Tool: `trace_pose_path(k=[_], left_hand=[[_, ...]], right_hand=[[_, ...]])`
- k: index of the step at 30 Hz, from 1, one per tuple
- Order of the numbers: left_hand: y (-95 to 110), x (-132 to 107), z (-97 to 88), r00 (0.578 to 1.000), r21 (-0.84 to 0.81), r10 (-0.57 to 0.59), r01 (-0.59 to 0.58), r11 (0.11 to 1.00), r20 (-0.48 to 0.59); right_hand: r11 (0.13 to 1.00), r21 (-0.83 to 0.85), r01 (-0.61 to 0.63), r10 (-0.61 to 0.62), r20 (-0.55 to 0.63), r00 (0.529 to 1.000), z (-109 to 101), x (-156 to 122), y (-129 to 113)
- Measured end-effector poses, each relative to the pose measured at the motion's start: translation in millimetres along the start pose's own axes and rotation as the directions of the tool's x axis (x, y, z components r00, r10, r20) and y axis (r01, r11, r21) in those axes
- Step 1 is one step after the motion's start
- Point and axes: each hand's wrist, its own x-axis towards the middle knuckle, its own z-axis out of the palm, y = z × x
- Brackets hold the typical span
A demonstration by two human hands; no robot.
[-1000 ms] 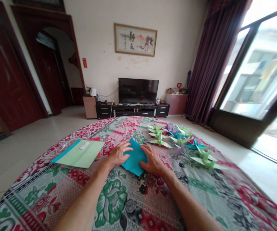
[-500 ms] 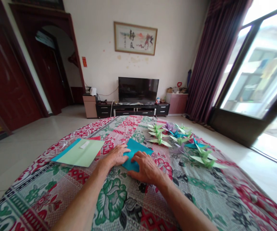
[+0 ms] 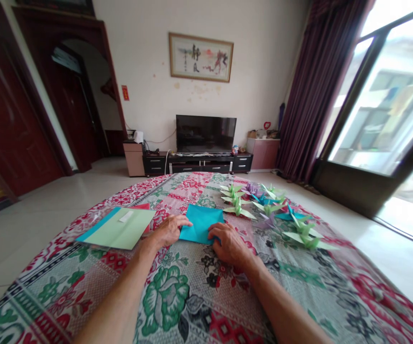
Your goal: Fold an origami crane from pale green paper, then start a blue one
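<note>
A teal paper square [image 3: 202, 222] lies folded on the flowered tablecloth [image 3: 178, 296] in front of me. My left hand [image 3: 168, 231] pinches its left edge with curled fingers. At the paper's near right corner, my right hand [image 3: 228, 242] grips with fingers bent over the edge. Both forearms reach in from the bottom of the view.
A stack of coloured paper sheets [image 3: 118, 228], light green on top, lies to the left. Several folded paper cranes [image 3: 264, 205] in green, teal and purple sit to the right and beyond. A TV stand [image 3: 204, 162] is at the far wall; a glass door [image 3: 389, 119] is on the right.
The teal paper has been turned and refolded, now lying squarer and a little farther from me. Both hands shifted from pressing flat on it to gripping its near edges.
</note>
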Motion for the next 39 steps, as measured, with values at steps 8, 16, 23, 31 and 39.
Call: trace_pose_path(k=[8,16,23,31,39], left_hand=[[10.6,-1.5,-5.2,0.998,-0.081,0.007,-0.001,0.997,0.07],[0.5,-2.2,-9.8,0.991,-0.24,0.058,-0.027,0.97,0.12],[9.0,-0.2,-7.1,0.995,-0.235,-0.069,0.083,0.968,0.067],[10.4,3.4,5.5,0.973,-0.212,-0.224,0.206,0.955,-0.062],[5.3,6.8,13.8,0.963,-0.157,-0.24,0.22,0.963,-0.121]], right_hand=[[0.999,0.045,-0.022,0.024,-0.05,0.998,2.3,1.6,-2.7],[1.0,-0.005,-0.026,0.026,-0.052,0.998,2.7,1.7,-8.2],[0.999,-0.015,-0.037,0.035,-0.07,0.997,4.1,1.8,-12.2],[0.999,0.012,-0.034,0.035,-0.101,0.994,6.9,2.3,-13.5],[0.997,0.065,-0.035,0.04,-0.078,0.996,1.7,1.3,0.9]])
